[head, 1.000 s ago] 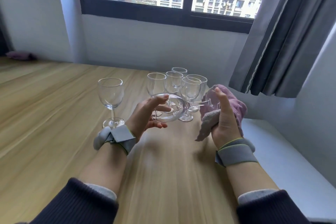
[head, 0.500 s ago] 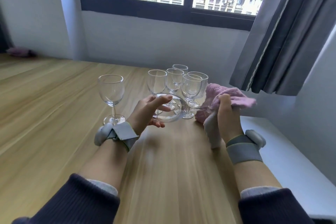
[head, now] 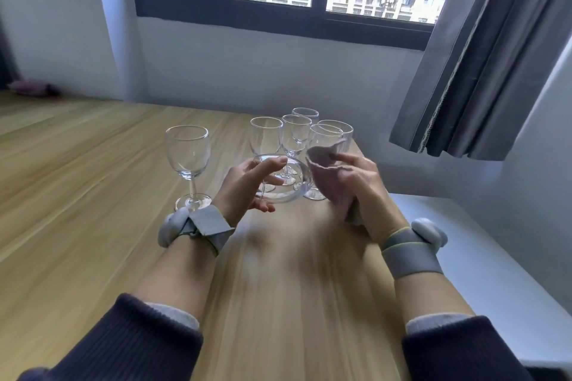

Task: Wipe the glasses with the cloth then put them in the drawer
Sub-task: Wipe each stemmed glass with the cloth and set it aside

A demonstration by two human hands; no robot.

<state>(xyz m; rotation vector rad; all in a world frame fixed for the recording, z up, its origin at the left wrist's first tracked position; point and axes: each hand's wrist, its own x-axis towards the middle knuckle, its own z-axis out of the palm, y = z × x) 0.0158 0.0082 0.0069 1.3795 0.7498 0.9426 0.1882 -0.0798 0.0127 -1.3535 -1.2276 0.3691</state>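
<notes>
Two hands work above the wooden table: left hand grasps a tipped wine glass, right hand clutches a pink cloth against it.

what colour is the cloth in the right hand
Dusty pink-mauve cloth, plain with no pattern, seen in the head view.

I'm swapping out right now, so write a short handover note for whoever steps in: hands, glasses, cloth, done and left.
Left hand: holds a wine glass on its side by the bowl, above the wooden table.
Right hand: holds the pink cloth against that glass.
One wine glass stands alone on the left; five more stand clustered behind the hands.
Done: wiping under way on the held glass.
Left: finish wiping, then put the glasses away. No drawer is in view.
</notes>
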